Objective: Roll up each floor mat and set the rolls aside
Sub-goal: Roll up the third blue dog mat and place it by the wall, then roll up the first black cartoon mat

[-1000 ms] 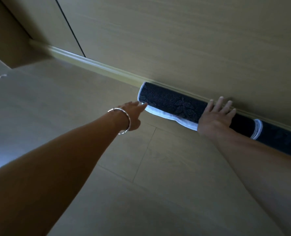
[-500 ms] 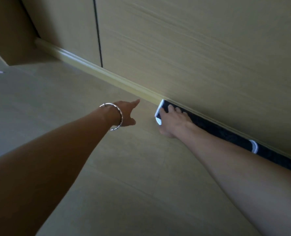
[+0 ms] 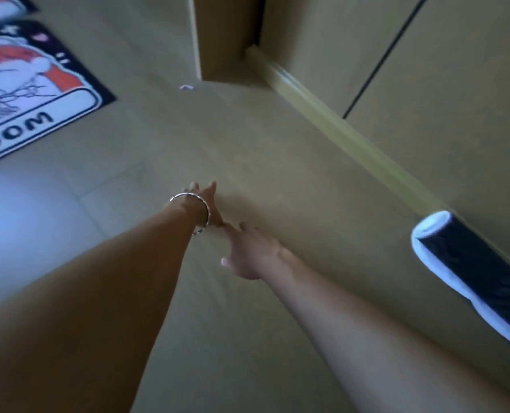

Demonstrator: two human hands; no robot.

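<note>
A rolled dark mat (image 3: 480, 272) with a white backing lies along the skirting board at the right edge, and no hand touches it. A flat mat (image 3: 24, 93) with a black border, a red-hatted cartoon figure and large letters lies unrolled on the floor at the top left. My left hand (image 3: 204, 204), with a silver bangle at the wrist, stretches out over the bare floor, fingers straight. Close beside it my right hand (image 3: 252, 251) reaches leftward, fingers spread and holding nothing.
Wooden cabinet doors (image 3: 426, 84) and a pale skirting board (image 3: 337, 126) run along the right. A cabinet corner (image 3: 226, 40) juts out at the top centre, with a small white scrap (image 3: 186, 87) on the floor near it. Pale floor tiles (image 3: 292, 180) lie between the mats.
My right hand has let go of the rolled mat and swung left beside my left hand. The view has turned left, and the flat cartoon mat has come into sight.
</note>
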